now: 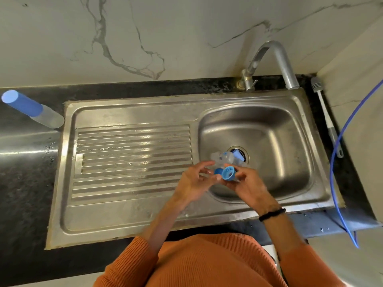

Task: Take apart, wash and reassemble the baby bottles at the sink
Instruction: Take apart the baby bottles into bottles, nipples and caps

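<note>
At the far left a baby bottle (pixel 33 109) with a tall blue cap is standing on the dark counter (pixel 27 183), just beside the left edge of the steel sink unit (pixel 128 220); moving right, the ribbed draining board (pixel 132 154) is glistening with a few wet streaks; above the near-left corner of the basin (pixel 290 152) the left hand (pixel 192 181) is hovering with its fingers loosely curled and spread — the fingertips are reaching toward a small blue part (pixel 217 171) between the two hands, though whether they are actually pinching it I cannot tell; just right of it the right hand (pixel 246 183) is gripping a blue ribbed screw ring (pixel 228 172), fingers curled round its lower side, its open mouth facing up and left; a dark band (pixel 271 214) is circling that wrist; just beyond the hands, clear bottle parts (pixel 224 159) are lying on the basin floor, touching the rim of the drain (pixel 240 155), and a pale blue piece (pixel 238 154) is sitting in the drain opening; farther back the metal tap (pixel 275 59) is arching over the far edge of the basin; at the right a grey-and-white bottle brush (pixel 325 117) is lying on the counter alongside the sink, and a blue hose (pixel 339 162) is curving past it — down over the near edge.
</note>
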The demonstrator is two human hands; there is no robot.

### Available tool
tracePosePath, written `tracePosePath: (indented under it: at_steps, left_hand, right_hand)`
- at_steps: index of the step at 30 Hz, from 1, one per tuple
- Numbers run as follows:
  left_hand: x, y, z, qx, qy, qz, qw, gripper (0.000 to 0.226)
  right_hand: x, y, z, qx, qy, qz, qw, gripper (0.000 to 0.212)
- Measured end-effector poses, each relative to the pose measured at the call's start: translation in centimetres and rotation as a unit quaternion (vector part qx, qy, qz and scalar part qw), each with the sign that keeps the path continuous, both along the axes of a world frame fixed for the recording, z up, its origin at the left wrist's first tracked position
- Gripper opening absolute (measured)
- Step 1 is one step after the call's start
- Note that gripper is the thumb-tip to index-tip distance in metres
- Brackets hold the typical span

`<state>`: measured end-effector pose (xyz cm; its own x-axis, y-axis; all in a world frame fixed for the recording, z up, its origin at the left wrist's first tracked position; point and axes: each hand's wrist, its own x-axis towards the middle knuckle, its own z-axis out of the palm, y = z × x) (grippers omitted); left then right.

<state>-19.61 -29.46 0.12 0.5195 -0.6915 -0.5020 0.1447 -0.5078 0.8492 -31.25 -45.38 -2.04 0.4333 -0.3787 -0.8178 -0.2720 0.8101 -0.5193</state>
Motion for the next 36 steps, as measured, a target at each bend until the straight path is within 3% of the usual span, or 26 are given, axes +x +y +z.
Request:
tracePosePath:
  at_steps: [3,11,15,19,25,30,36]
  left_hand:
    - [-0.6,-0.2,0.4,-0.049,-0.006,-0.047,0.998,0.063]
    - [0.7,1.6,1.4,-0.077,0.006,-0.010,0.997,0.046]
    - [1.3,2.9,1.9,-0.110,0.100,0.020,0.989,0.047]
    - [1.9,3.8,2.2,-0.121,0.114,0.003,0.986,0.044]
    - [1.9,3.4,2.3,-0.153,0.185,0.053,0.969,0.042]
    - [2.3,3.2,2.5,-0.136,0.165,0.043,0.976,0.046]
    - [2.3,3.7,1.8,-0.155,0.187,0.059,0.968,0.049]
  right_hand:
    - [-0.9,1.3,2.7,-0.042,-0.049,0.105,0.992,0.043]
    - [-1.9,2.8,5.8,-0.246,-0.045,0.228,0.941,0.035]
    - [-1.8,2.9,6.9,-0.249,-0.065,0.232,0.938,0.031]
    - [-1.6,2.8,7.3,-0.272,-0.061,0.269,0.922,0.023]
    - [-0.8,3.9,7.2,-0.325,-0.073,0.205,0.920,0.013]
    - [-0.4,4.8,6.9,-0.374,-0.046,0.186,0.908,0.005]
    - [0.6,4.9,7.0,-0.324,-0.008,0.218,0.921,0.002]
